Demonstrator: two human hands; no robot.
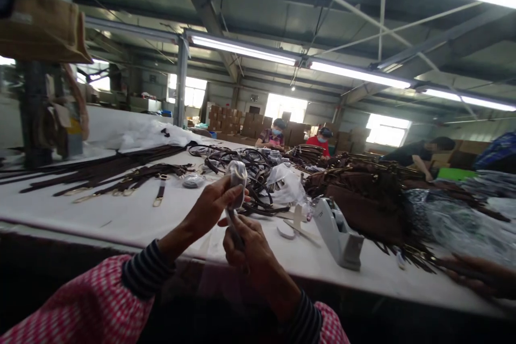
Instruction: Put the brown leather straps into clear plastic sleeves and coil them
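In front of me both hands hold a dark strap [237, 234] whose upper end is covered with clear plastic film [238, 174]. My left hand [213, 201] is closed around the covered part, thumb across its front. Lower down, my right hand [252, 247] has its fingers wrapped round the strap. What the film covers is not clear. Beyond my hands lies a tangled pile of dark straps [258, 172] with metal fittings. A crumpled clear plastic bag [287, 185] rests beside that pile.
A grey tape dispenser [338, 234] stands to the right, near flat pale pieces [286, 232]. Long straps [116, 169] lie at left. Brown bags [363, 199] are heaped at right. A co-worker's hand [479, 274] shows at the right edge; masked people [274, 137] sit across the table.
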